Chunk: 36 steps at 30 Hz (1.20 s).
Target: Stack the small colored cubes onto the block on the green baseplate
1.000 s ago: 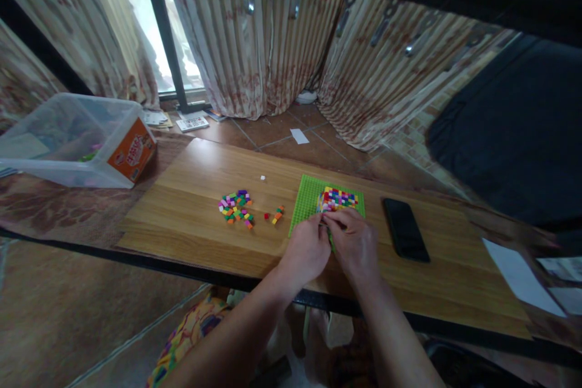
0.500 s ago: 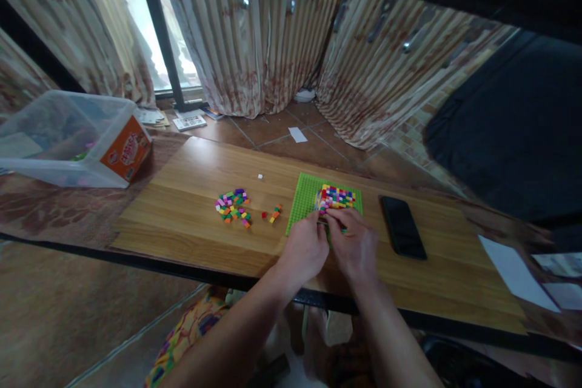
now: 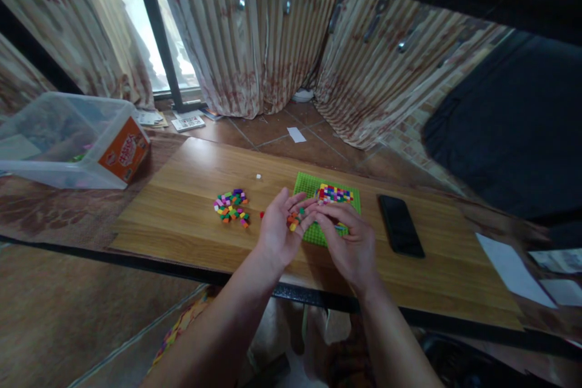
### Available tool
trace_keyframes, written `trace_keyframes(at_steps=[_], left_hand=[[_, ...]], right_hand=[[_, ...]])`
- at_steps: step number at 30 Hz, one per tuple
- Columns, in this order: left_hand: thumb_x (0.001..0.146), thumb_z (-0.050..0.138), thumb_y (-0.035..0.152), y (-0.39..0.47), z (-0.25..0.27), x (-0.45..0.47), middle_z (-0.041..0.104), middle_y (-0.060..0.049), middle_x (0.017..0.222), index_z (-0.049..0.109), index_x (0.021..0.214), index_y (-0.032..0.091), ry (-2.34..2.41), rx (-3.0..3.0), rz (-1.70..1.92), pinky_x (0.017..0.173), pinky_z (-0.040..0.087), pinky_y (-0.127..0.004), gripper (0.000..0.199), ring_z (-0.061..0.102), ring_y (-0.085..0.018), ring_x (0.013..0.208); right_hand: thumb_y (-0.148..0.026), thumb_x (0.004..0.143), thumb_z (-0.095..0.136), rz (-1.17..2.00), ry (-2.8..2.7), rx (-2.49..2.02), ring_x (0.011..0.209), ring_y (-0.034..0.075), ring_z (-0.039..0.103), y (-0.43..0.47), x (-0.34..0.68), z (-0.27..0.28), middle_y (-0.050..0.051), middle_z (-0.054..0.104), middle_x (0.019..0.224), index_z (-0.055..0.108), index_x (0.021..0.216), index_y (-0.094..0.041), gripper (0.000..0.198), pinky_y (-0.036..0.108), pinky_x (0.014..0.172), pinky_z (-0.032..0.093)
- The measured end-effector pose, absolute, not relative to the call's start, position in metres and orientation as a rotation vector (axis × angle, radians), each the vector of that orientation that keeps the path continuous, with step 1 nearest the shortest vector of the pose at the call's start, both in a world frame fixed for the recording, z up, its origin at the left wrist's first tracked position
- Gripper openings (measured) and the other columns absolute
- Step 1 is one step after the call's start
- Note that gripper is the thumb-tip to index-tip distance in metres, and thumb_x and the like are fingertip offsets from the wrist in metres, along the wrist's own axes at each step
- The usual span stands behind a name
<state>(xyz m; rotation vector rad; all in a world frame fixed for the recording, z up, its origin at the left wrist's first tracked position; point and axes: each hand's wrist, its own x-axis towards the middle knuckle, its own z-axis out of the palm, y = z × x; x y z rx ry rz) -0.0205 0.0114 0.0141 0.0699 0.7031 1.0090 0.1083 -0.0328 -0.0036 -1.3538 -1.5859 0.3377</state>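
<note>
My left hand (image 3: 278, 231) is turned palm up with its fingers stretched to the right. Several small toy bricks (image 3: 293, 220), orange, yellow and green, lie in its palm. My right hand (image 3: 348, 233) is closed in a pinch by the left fingertips; what it pinches is too small to make out. Behind the hands, a block of multicoloured bricks (image 3: 335, 193) stands on a green baseplate (image 3: 304, 182), its near side partly covered by my fingers. A red brick (image 3: 262, 214) shows at the left hand's edge.
A loose pile of coloured bricks (image 3: 231, 207) and a single white brick (image 3: 259, 176) lie on the wooden tabletop (image 3: 182, 194). To the right is a black phone (image 3: 401, 225). A clear plastic bin (image 3: 113, 151) stands at far left; white paper (image 3: 513, 267) lies far right.
My left hand has moved left from the brick block and turned palm up, showing bricks in it. My right hand has stayed near the block, its fingers slightly raised.
</note>
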Motion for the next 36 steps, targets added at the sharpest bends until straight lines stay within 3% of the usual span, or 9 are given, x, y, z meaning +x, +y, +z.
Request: trace_keyframes(at_steps=[5,10,17,24,29,32,36], left_hand=[[0.094,0.045,0.040,0.011,0.014,-0.021,0.067,-0.014,0.091,0.062,0.090,0.011,0.716,0.112,0.983,0.061,0.051,-0.020,0.034,0.064,-0.014,0.074],[0.094,0.040,0.047,0.009,0.012,-0.020,0.066,-0.011,0.089,0.063,0.087,0.013,0.731,0.229,0.902,0.067,0.051,-0.022,0.042,0.063,-0.014,0.075],[0.092,0.037,0.056,0.006,0.012,-0.021,0.066,-0.012,0.086,0.065,0.088,0.014,0.695,0.280,0.861,0.072,0.051,-0.025,0.051,0.062,-0.015,0.078],[0.094,0.044,0.042,0.005,0.015,-0.018,0.066,-0.010,0.085,0.064,0.087,0.012,0.725,0.218,0.895,0.065,0.050,-0.021,0.038,0.059,-0.010,0.066],[0.079,0.063,0.020,0.005,0.008,-0.016,0.063,-0.003,0.071,0.061,0.076,0.012,0.953,0.334,0.957,0.048,0.037,-0.017,0.009,0.049,-0.005,0.051],[0.074,0.064,0.017,0.003,0.005,-0.014,0.061,0.000,0.066,0.062,0.077,0.012,0.990,0.414,0.939,0.043,0.026,-0.016,0.006,0.040,-0.003,0.046],[0.070,0.059,0.012,-0.002,0.003,-0.009,0.060,0.001,0.062,0.065,0.089,0.012,0.998,0.487,0.877,0.041,0.018,-0.018,0.020,0.035,-0.003,0.042]], right_hand=[[-0.028,0.090,0.058,0.275,-1.738,-1.407,0.104,0.021,0.061,-0.031,0.108,-0.004,0.005,0.064,0.107,0.072,0.102,-0.028,0.018,0.040,0.093,0.049],[-0.033,0.091,0.056,0.159,-1.792,-1.509,0.110,0.025,0.055,-0.024,0.112,-0.011,0.007,0.059,0.113,0.072,0.109,-0.029,0.024,0.047,0.096,0.046],[-0.032,0.092,0.056,0.129,-1.835,-1.527,0.121,0.027,0.048,-0.025,0.108,-0.013,0.006,0.057,0.127,0.074,0.100,-0.030,0.020,0.052,0.103,0.040],[-0.030,0.090,0.057,0.292,-1.668,-1.455,0.105,0.023,0.062,-0.026,0.117,-0.009,0.005,0.069,0.107,0.072,0.092,-0.024,0.016,0.044,0.096,0.047],[-0.032,0.085,0.062,0.295,-1.390,-1.569,0.081,0.021,0.068,-0.027,0.140,-0.011,0.006,0.073,0.088,0.073,0.087,-0.020,0.016,0.036,0.076,0.053],[-0.030,0.082,0.064,0.325,-1.441,-1.622,0.080,0.022,0.068,-0.027,0.143,-0.013,0.006,0.073,0.086,0.075,0.084,-0.020,0.015,0.036,0.074,0.053],[-0.028,0.084,0.058,0.292,-1.569,-1.635,0.082,0.022,0.068,-0.026,0.136,-0.015,0.007,0.074,0.089,0.075,0.085,-0.021,0.018,0.037,0.075,0.053]])
